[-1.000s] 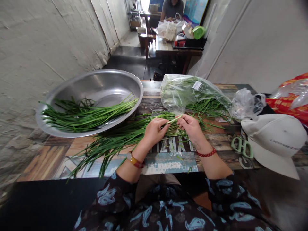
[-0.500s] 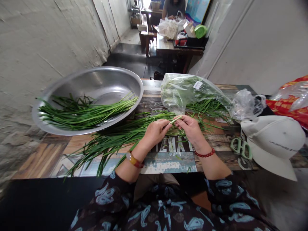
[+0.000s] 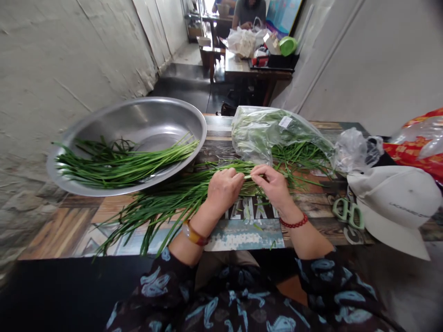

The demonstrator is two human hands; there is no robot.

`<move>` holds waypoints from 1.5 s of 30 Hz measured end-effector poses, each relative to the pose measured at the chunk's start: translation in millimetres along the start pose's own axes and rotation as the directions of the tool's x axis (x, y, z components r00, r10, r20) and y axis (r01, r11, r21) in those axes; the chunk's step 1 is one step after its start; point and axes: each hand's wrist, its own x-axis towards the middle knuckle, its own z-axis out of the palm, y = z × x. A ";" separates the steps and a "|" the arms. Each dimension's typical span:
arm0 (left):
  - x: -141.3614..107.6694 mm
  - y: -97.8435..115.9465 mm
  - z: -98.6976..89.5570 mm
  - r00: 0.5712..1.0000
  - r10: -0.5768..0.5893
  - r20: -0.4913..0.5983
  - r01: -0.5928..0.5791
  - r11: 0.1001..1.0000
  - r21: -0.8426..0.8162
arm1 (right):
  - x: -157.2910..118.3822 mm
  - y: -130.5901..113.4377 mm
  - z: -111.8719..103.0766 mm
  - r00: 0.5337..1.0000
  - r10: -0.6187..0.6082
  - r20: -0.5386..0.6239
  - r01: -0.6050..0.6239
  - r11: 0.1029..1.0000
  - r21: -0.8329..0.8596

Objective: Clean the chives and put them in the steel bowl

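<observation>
Long green garlic chives (image 3: 152, 210) lie across the table in a loose pile, their leaves pointing left. Over the pile's right end, my left hand (image 3: 224, 186) is closed round a few stalks, whose pale ends stick out towards the right. My right hand (image 3: 274, 186) pinches those pale ends between thumb and fingertips, just right of the left hand. What exactly sits between the right fingertips is too small to make out. Small green scraps lie on the table below the hands. More chives rest in a big steel basin (image 3: 138, 110) at the left.
Behind my right hand lies a clear plastic bag (image 3: 256, 133) of chives. To the right are a crumpled bag (image 3: 353, 147), green-handled scissors (image 3: 348, 213), a white cap (image 3: 398, 203) and a red package (image 3: 415, 157). Farther back, a person (image 3: 249, 14) sits behind another table.
My left hand has rolled over, its knuckles now on top. The right hand's fingertips have come down onto the pale stalk ends, which were held up at a slant before.
</observation>
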 end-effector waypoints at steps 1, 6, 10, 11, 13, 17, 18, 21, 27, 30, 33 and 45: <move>-0.1 0.5 0.1 1.000 0.005 0.002 -0.005 1.000 0.020 | 0.3 2.0 0.9 0.998 0.061 -0.023 -0.059 0.994 0.089; -0.1 -1.4 1.4 0.999 -0.031 0.014 0.031 0.999 0.032 | 3.6 11.5 -5.3 0.924 0.315 -0.218 -0.232 0.913 0.337; 0.9 -3.4 2.9 0.998 -0.063 -0.003 0.063 0.996 -0.066 | 3.4 12.1 -11.6 0.952 0.252 -0.173 -0.213 0.953 0.216; 1.1 -3.6 3.4 0.998 -0.068 0.001 0.068 0.993 -0.098 | 2.8 11.5 -11.6 0.959 0.239 -0.154 -0.209 0.960 0.189; 1.3 -3.6 4.7 0.996 -0.082 0.016 0.084 0.985 -0.148 | 1.7 10.1 -10.4 0.963 0.231 -0.138 -0.208 0.964 0.168; 0.8 -3.4 5.9 0.994 -0.095 0.046 0.101 0.984 -0.149 | 0.2 8.7 -8.6 0.970 0.215 -0.113 -0.199 0.970 0.137; 0.6 -3.4 5.9 0.994 -0.094 0.048 0.100 0.985 -0.142 | 0.0 8.8 -8.8 0.969 0.219 -0.115 -0.203 0.970 0.133; 0.1 -3.5 6.0 0.995 -0.093 0.036 0.097 0.985 -0.145 | -0.2 9.8 -9.1 0.956 0.272 -0.107 -0.252 0.953 0.169; 0.1 -2.8 7.3 0.999 -0.053 0.002 0.053 0.988 -0.146 | 0.5 7.2 -3.2 0.930 0.364 0.048 -0.364 0.899 0.244; 1.1 -2.3 6.2 1.000 -0.023 -0.004 0.022 0.989 -0.146 | 1.3 5.4 -1.6 0.935 0.355 0.005 -0.343 0.900 0.268; 3.0 -2.4 3.5 0.999 -0.033 0.013 0.035 0.987 -0.159 | 2.0 6.4 -4.1 0.940 0.336 -0.057 -0.310 0.913 0.264; 1.5 -4.3 1.5 0.992 -0.027 0.123 0.045 0.987 -0.153 | 0.8 6.6 3.9 0.926 0.377 0.006 -0.369 0.903 0.221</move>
